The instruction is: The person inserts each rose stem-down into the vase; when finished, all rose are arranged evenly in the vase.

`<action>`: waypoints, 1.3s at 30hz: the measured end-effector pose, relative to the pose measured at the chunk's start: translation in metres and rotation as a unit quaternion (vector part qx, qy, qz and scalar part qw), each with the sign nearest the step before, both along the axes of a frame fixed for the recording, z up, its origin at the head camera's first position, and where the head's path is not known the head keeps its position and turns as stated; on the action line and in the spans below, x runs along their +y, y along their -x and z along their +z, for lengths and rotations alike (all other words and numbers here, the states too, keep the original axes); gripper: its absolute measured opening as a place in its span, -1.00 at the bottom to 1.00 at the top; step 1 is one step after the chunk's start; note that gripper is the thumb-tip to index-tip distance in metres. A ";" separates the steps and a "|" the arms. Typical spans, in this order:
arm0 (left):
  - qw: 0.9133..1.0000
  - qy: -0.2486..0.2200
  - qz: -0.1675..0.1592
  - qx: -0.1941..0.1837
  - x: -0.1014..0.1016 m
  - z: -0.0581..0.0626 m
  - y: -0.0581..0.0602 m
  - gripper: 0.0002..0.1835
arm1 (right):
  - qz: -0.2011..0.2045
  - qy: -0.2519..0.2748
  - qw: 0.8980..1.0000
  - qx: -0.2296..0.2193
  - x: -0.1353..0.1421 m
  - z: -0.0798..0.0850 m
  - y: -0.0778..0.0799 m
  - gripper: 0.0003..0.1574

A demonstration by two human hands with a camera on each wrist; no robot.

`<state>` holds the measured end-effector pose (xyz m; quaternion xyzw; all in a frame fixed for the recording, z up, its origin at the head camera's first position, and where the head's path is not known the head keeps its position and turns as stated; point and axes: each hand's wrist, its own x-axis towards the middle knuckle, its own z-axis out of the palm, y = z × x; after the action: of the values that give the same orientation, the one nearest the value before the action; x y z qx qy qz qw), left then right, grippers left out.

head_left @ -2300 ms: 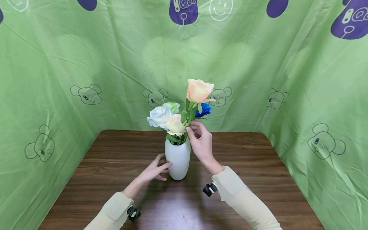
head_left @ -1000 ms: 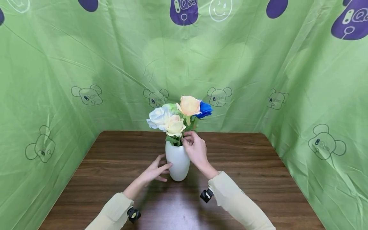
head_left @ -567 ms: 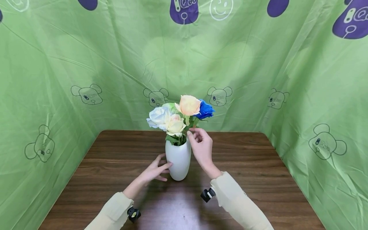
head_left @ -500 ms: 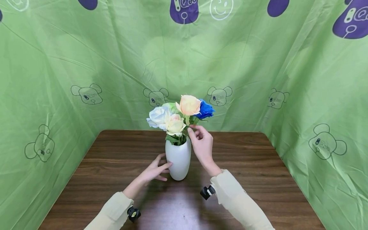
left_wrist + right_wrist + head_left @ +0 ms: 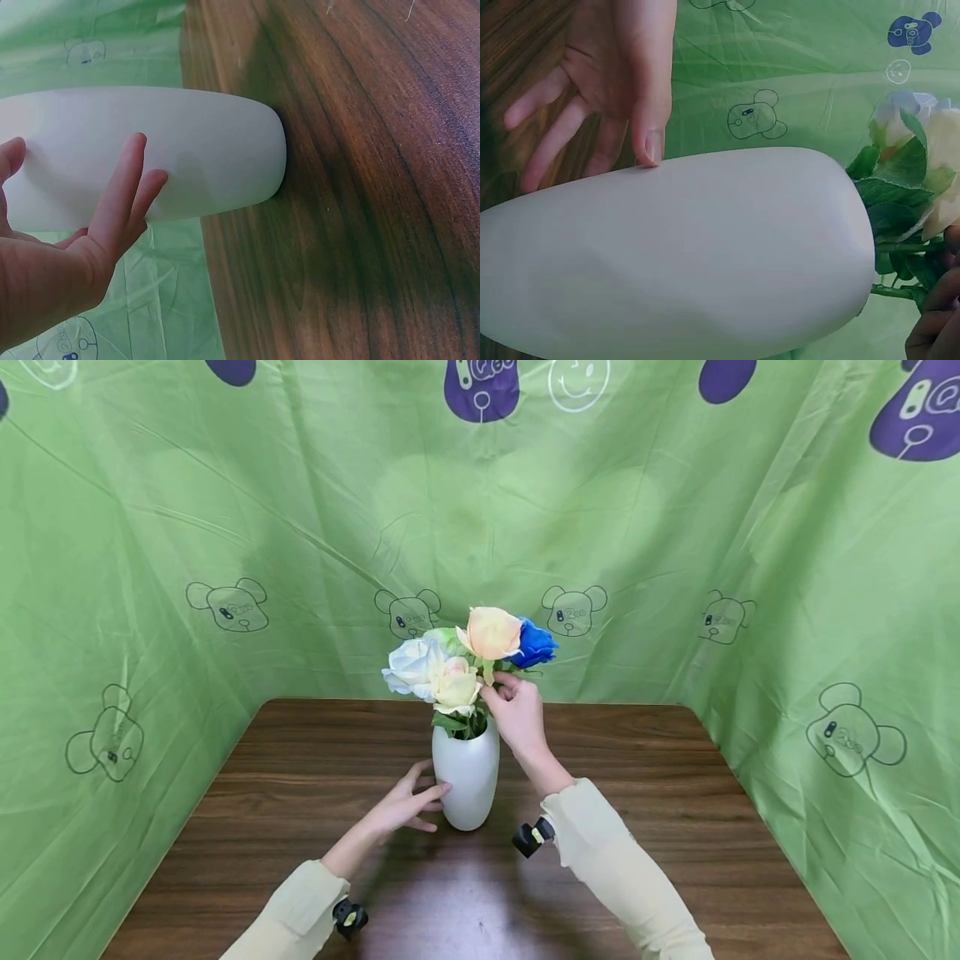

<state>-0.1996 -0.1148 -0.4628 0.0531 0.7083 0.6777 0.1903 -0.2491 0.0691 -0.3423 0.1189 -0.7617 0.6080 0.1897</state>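
A white vase [image 5: 465, 785] stands upright on the wooden table, several artificial roses in it. My left hand [image 5: 405, 803] lies against the vase's left side, its thumb on the front and its fingers fairly straight, as the left wrist view also shows with the hand [image 5: 82, 247]. At the stems above the rim, my right hand [image 5: 519, 714] pinches the stem of the peach rose [image 5: 492, 633] just under its bloom. Around it are a blue rose [image 5: 534, 643], a cream rose [image 5: 455, 687] and a pale blue rose [image 5: 412, 667]. In the right wrist view the fingers [image 5: 937, 315] show only at the edge.
The brown wooden table [image 5: 637, 827] reaches back to a green cloth backdrop [image 5: 300, 527] printed with bear faces. Cloth also hangs on both sides. A small black camera [image 5: 534, 837] sits at the right wrist, another camera [image 5: 349, 917] at the left.
The peach rose has come down into the vase from higher up. My right hand went down to the rim, then back up along the stems to below the bloom. My left hand stayed put.
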 end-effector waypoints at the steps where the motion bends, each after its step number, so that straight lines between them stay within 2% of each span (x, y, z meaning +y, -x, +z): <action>1: 1.000 0.000 0.000 0.000 0.000 0.000 0.000 -0.22 | 0.002 0.002 1.000 -0.001 0.000 0.000 0.001 -0.80; 9: 1.000 0.004 -0.001 0.001 0.000 0.001 0.001 -0.22 | -0.001 -0.009 1.000 0.023 0.003 -0.008 -0.001 -0.89; 15: 1.000 0.004 0.000 -0.001 0.000 0.001 0.000 -0.23 | -0.017 -0.046 0.998 0.034 0.003 -0.019 -0.006 -0.88; 20: 1.000 0.004 0.000 0.000 0.000 0.001 0.000 -0.23 | -0.021 -0.048 0.998 0.046 0.003 -0.027 -0.012 -0.88; 28: 1.000 0.004 0.004 0.000 0.001 0.001 0.000 -0.23 | -0.015 -0.040 0.998 0.036 0.004 -0.029 -0.015 -0.89; 36: 1.000 -0.001 -0.002 -0.003 0.000 0.000 -0.001 -0.23 | 0.014 -0.022 1.000 0.010 0.003 -0.029 -0.009 -0.86; 39: 1.000 -0.003 -0.003 -0.001 -0.001 0.000 -0.001 -0.22 | 0.021 -0.024 0.999 0.012 0.004 -0.030 -0.008 -0.80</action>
<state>-0.1989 -0.1153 -0.4625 0.0554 0.7061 0.6790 0.1931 -0.2413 0.0727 -0.3721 0.1464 -0.7713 0.5918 0.1830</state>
